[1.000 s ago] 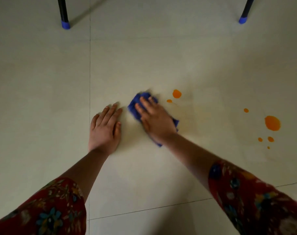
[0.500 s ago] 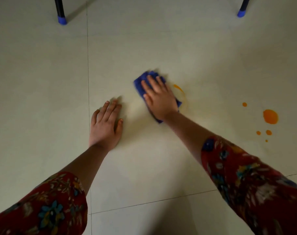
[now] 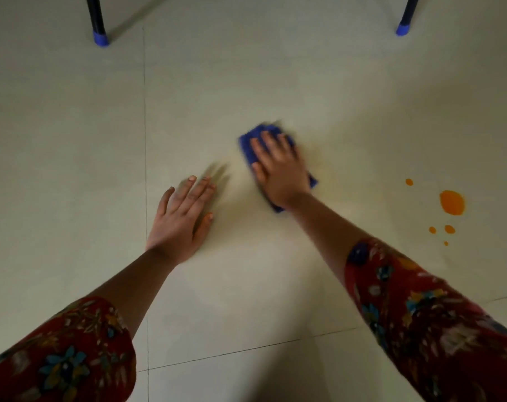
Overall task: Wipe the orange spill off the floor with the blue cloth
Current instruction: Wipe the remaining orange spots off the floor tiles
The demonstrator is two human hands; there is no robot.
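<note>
- Blue cloth (image 3: 252, 145), folded into a thick, soft-looking pad, lay on the pale floor (image 3: 246, 82) near the middle of the frame, its upper edge blurred.
- Right hand (image 3: 279, 172) lay flat on top of it, the grip apart: fingers straight and pressing down, not curled round the fabric.
- Left hand (image 3: 179, 219) rested just lower left of the cloth, its grip apart too, palm and spread fingers braced on the tile.
- Orange spill (image 3: 451, 202) sat well apart at the right edge: 1 large glossy oval blob with 4 small round drops near it, none touched by the cloth.
- Smooth glazed tile would let liquid smear, so the next stroke probably wanted even palm pressure, carried right and drawn inward from the blob's outer rim, with a fresh fold for the small drops.
- 2 dark chair legs (image 3: 97, 21) with blue caps stood at the upper left and upper right.
</note>
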